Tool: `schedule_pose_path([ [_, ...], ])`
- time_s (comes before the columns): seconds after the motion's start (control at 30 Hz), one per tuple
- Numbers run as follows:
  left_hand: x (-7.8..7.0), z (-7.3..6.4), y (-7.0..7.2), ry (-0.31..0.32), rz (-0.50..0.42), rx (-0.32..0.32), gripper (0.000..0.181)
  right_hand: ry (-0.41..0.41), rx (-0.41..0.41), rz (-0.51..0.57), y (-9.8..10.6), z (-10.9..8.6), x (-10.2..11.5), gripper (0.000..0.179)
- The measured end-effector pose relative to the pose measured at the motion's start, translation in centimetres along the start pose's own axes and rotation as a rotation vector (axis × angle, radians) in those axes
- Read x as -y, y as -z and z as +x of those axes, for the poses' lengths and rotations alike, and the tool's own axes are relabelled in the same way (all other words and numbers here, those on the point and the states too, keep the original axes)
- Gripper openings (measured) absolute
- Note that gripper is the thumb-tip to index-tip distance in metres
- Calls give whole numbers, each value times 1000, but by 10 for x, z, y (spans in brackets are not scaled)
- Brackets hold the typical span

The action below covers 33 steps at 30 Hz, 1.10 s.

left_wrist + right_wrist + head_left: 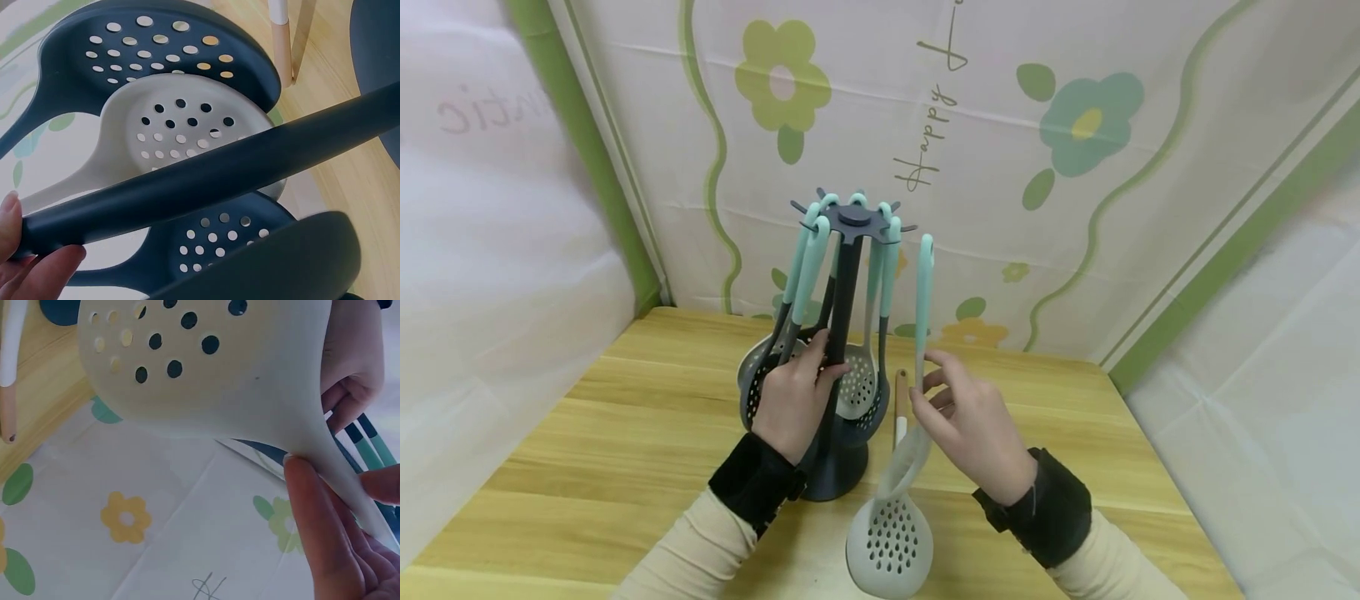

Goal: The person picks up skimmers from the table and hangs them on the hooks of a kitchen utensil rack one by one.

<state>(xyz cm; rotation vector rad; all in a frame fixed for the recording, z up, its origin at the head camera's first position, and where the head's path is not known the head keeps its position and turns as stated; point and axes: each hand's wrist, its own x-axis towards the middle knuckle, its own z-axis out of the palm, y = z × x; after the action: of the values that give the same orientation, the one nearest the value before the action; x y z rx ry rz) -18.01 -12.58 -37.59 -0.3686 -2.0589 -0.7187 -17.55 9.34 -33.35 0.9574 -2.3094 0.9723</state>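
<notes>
My left hand [793, 400] grips the black pole [206, 178] of a rotating utensil stand [838, 475], with thumb and fingers around it. My right hand [973, 417] pinches the neck of a pale grey skimmer [206, 381] with a mint handle [924, 292], held upright to the right of the stand, off its hooks. Its perforated head hangs downward. Several mint-handled utensils hang from the stand's hooks, among them a pale grey skimmer [181, 125] and a dark slotted spoon [162, 47]. My left hand partly covers those on the left.
On the wooden table [587, 475] a white skimmer [891, 546] with a wooden handle [902, 392] lies below the held one, partly hidden by it. A flower-printed cloth wall [880, 108] stands behind, with more cloth at both sides.
</notes>
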Motion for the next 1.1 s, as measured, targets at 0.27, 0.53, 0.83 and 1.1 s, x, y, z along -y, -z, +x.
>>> schedule_pose_path([
  [0.27,-1,0,0,32,-3,16,39,61,-28,16,1,2,9,38],
  [0.53,-1,-1,-1,30,-13,9,39,109,-35,37,1,3,14,36],
  [0.83,-2,-1,-2,9,13,-7,41,106,-34,38,1,5,17,38],
  [1.1,-1,-1,-4,0,29,-18,42,116,-26,37,-1,6,19,38],
])
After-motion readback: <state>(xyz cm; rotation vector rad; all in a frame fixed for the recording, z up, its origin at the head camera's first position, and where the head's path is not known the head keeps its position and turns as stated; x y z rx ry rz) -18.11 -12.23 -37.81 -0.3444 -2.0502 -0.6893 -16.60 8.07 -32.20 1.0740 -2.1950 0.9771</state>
